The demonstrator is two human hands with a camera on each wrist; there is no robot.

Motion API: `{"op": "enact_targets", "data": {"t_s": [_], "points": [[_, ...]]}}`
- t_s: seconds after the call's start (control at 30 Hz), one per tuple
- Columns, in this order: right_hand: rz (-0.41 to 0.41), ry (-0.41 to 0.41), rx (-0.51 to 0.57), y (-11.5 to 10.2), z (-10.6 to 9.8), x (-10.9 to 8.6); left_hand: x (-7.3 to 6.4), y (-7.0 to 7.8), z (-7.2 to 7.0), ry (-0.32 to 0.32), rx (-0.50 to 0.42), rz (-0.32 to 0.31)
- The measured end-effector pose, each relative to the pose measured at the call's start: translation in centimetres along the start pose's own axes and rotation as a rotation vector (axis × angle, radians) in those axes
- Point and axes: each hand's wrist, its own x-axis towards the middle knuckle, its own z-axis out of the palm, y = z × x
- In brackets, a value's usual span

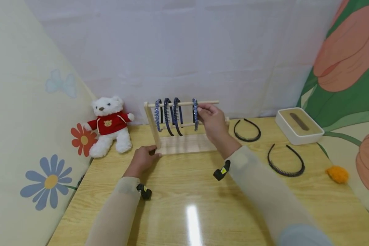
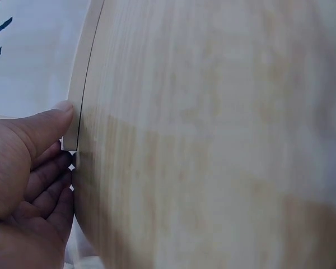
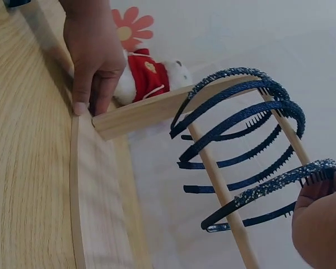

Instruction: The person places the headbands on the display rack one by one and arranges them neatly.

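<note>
A wooden headband rack (image 1: 187,144) stands at the back of the table, with two horizontal bars above a flat base. My right hand (image 1: 214,125) pinches a glittery dark headband (image 3: 263,190) that hangs around the bars, toward their right part. Three other dark headbands (image 1: 167,116) hang further left, one of them sparkly. At the base's front left corner, my left hand (image 1: 144,159) grips the edge, its thumb (image 2: 59,115) along the front side. The right hand and forearm hide much of the rack's right end in the head view.
Two black toothed headbands (image 1: 286,173) (image 1: 247,139) lie on the table at right. Behind them is a white box (image 1: 299,136) with a slotted wooden lid. An orange fluffy item (image 1: 338,174) lies near the right edge. A white teddy bear (image 1: 110,124) in red sits at left.
</note>
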Motion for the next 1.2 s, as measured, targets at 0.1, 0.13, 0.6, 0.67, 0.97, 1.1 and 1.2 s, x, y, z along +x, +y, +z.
{"op": "enact_targets", "data": {"t_s": [0.1,0.13,0.6,0.67,0.97,1.1,1.2], "points": [[0.007,-0.013,-0.027,0.3,0.5,0.1,0.0,0.0,0.0,-0.004,0.002,0.000],[0.005,-0.017,-0.034,0.3,0.6,0.1,0.0,0.1,0.0,-0.005,0.003,0.000],[0.002,-0.032,-0.083,0.4,1.8,0.4,-0.1,0.0,0.0,-0.007,-0.004,-0.014],[0.002,-0.033,-0.094,0.5,1.8,0.4,-0.1,0.0,0.0,-0.005,-0.001,-0.007],[-0.020,-0.050,-0.099,0.7,1.9,0.4,-0.1,0.1,-0.2,-0.002,0.013,-0.011],[-0.018,-0.048,-0.091,0.9,1.8,0.4,-0.1,0.3,-0.3,-0.014,0.011,-0.026],[-0.017,-0.045,-0.085,1.1,1.7,0.4,-0.2,0.3,-0.2,-0.015,0.007,-0.027]]}}
